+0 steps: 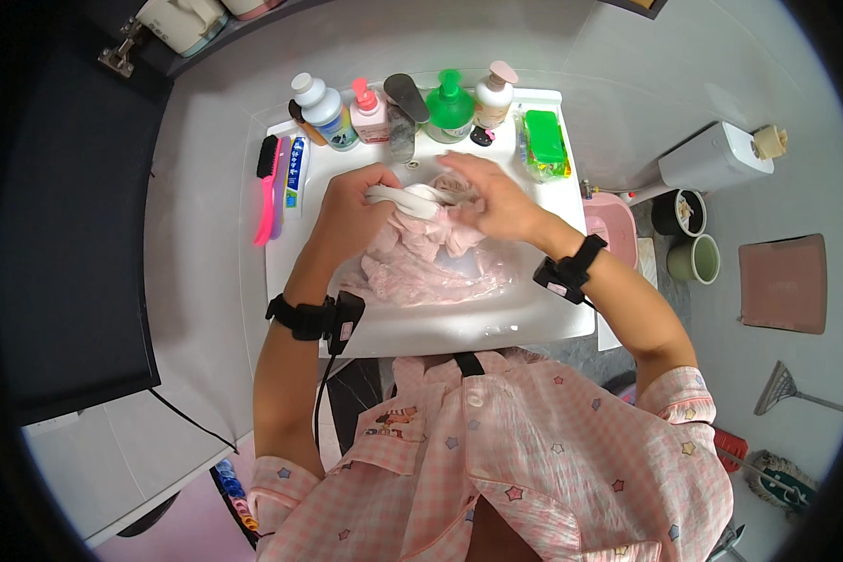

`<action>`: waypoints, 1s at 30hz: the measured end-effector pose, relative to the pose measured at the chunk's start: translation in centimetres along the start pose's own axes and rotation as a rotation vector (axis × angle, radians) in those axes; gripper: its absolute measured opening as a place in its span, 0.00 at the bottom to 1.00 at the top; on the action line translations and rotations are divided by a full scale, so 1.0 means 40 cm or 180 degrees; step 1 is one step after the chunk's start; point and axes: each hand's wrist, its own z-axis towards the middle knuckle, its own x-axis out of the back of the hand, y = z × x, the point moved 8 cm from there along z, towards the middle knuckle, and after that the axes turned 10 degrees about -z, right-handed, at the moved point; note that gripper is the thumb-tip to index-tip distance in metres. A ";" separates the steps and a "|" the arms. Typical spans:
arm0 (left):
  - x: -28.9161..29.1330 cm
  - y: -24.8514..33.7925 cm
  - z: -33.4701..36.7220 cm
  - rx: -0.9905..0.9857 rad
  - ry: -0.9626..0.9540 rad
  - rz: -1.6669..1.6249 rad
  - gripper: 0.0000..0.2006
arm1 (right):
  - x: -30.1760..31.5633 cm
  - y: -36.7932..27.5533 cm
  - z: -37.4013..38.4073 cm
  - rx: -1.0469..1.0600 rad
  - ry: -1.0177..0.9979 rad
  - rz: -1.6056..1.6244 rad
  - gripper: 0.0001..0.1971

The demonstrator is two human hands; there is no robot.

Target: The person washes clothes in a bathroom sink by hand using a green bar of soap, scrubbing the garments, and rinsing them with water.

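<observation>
both hands (347,211) (496,201), pink cloth (421,258), white sink (553,318)

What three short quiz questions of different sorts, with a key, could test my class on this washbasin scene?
1. True or false: the pale pink cloth lies in the white ceramic basin.
2. Which hand grips the white rolled part of the cloth: A left hand, B right hand?
3. Fill in: the pink plastic brush lies on the basin's ____ side.

Key: 1 true; 2 A; 3 left.
</observation>
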 end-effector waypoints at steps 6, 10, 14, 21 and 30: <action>0.057 0.164 -0.026 -0.1437 0.0524 0.0359 0.08 | -0.148 -0.023 -0.058 -0.0557 -0.1812 0.0654 0.21; 0.137 0.183 -0.068 -0.1382 0.1702 0.0725 0.10 | -0.083 -0.032 -0.033 -0.0749 -0.1555 0.0157 0.14; 0.197 0.223 -0.095 -0.1572 0.2607 0.0504 0.08 | 0.064 -0.006 0.041 -0.0862 -0.0418 -0.0181 0.10; 0.217 0.030 -0.104 -0.1209 0.2381 0.0967 0.07 | 0.132 -0.083 0.031 -0.0482 0.0313 -0.0042 0.07; 0.031 -0.287 -0.131 0.0544 0.0334 0.0981 0.09 | -0.118 0.004 -0.229 0.0457 -0.1040 -0.0945 0.15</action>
